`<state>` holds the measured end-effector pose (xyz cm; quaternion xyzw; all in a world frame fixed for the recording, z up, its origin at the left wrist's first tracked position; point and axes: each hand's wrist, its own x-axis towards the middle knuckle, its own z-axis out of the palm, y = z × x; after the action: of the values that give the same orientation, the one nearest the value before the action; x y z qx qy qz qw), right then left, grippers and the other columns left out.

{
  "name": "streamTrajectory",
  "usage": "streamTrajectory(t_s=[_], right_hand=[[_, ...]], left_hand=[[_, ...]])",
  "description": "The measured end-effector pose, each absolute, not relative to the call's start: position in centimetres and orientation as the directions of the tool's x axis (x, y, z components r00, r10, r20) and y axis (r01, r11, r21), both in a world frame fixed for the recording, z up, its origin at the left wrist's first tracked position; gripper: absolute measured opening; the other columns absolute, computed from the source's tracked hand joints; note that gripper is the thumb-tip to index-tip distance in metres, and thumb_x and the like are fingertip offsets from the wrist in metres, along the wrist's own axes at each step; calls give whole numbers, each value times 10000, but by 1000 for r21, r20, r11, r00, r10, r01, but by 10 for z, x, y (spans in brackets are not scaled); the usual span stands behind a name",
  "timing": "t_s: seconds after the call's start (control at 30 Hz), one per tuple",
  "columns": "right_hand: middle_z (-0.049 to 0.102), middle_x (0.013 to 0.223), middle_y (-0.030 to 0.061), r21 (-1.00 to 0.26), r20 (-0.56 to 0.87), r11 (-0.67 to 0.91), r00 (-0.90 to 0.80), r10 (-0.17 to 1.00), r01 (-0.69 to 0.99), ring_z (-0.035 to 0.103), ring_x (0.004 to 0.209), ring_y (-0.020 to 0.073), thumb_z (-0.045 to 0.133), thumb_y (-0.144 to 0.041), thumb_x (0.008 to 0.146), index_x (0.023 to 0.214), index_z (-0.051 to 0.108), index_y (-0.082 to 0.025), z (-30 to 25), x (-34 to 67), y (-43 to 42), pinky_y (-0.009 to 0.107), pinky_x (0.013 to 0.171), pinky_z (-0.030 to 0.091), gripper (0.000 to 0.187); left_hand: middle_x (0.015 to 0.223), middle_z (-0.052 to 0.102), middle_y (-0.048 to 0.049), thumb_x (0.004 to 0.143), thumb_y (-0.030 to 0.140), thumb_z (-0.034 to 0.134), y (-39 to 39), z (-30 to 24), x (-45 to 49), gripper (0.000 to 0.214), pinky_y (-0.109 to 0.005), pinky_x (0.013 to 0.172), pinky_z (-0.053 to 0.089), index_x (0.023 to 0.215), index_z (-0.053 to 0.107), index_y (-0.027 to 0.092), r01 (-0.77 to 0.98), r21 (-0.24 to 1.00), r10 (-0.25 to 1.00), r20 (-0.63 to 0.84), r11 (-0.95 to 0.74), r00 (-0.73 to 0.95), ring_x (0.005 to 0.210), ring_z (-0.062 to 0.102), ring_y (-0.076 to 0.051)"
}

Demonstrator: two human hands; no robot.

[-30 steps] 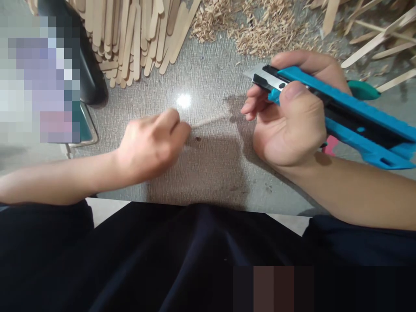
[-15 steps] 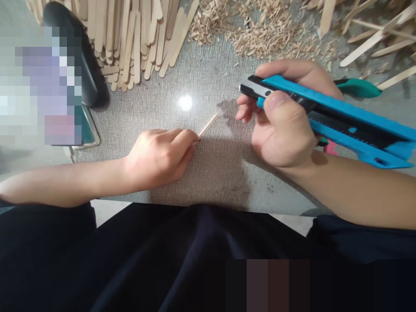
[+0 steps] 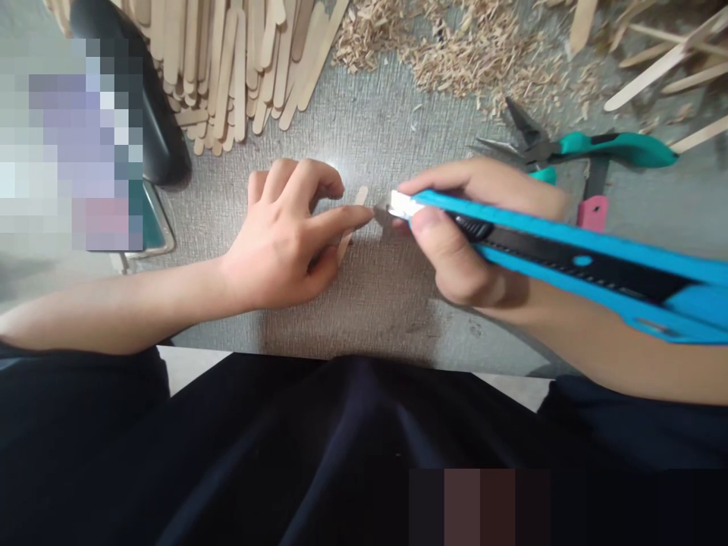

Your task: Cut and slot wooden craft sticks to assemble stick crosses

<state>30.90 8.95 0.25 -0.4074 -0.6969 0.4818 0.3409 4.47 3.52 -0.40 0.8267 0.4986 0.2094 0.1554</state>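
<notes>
My left hand (image 3: 290, 235) rests over a short wooden craft stick (image 3: 362, 195), its forefinger laid across it and its thumb against the lower part. The other fingers are lifted and curled. The rest of the stick is hidden beneath the forefinger and thumb. In my right hand (image 3: 455, 254) is a blue box cutter (image 3: 580, 260), thumb along its front end. The blade is out and its tip lies close to the left forefinger's tip, beside the stick; whether it touches is unclear.
Many craft sticks (image 3: 227, 68) lie in a pile at the back left. Wood shavings (image 3: 478, 61) cover the back middle. Teal-handled pliers (image 3: 614, 148) and a pink-ended tool (image 3: 593, 212) lie right, near loose sticks (image 3: 648, 76). A black rounded object (image 3: 164, 144) stands left.
My right hand has brought the box cutter left and down to the stick, uncovering the pliers. My left hand's fingers have spread, and the stick has turned more upright in view.
</notes>
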Motion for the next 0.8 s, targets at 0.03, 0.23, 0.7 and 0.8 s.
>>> streamTrajectory(t_s=[0.03, 0.23, 0.7, 0.8], right_hand=[[812, 862, 5, -922, 125, 271, -450, 884, 276, 750, 762, 259, 799, -443, 1022, 1172, 886, -374, 5, 309, 88, 461, 698, 636, 187], [852, 913, -8, -857, 185, 383, -487, 853, 345, 795, 783, 241, 723, -435, 1066, 1163, 856, -355, 9, 312, 87, 435, 705, 629, 183], [819, 815, 10, -800, 254, 536, -658, 709, 269, 735, 642, 180, 737, -273, 991, 1130, 840, -243, 11, 304, 95, 329, 604, 619, 176], [871, 937, 4, -853, 182, 420, -578, 795, 310, 805, 748, 215, 731, -327, 1028, 1174, 854, -299, 8, 308, 91, 380, 704, 673, 193]], left_hand=[[1400, 692, -142, 1011, 267, 706, 35, -3, 45, 409, -575, 1047, 485, 1410, 763, 337, 768, 458, 892, 176, -448, 416, 1214, 604, -352], [1534, 642, -234, 1025, 461, 748, 38, 0, 45, 431, -678, 1066, 491, 1398, 722, 247, 814, 479, 935, 43, -329, 352, 1364, 575, -476], [1178, 803, -109, 1182, 338, 445, 43, -2, 47, 387, -507, 923, 513, 1149, 811, 216, 865, 330, 924, 67, -377, 377, 1057, 698, -287], [1371, 813, -96, 1159, 359, 522, 29, 8, 49, 299, -531, 980, 570, 1192, 791, 232, 842, 258, 879, 186, -474, 438, 1180, 759, -310]])
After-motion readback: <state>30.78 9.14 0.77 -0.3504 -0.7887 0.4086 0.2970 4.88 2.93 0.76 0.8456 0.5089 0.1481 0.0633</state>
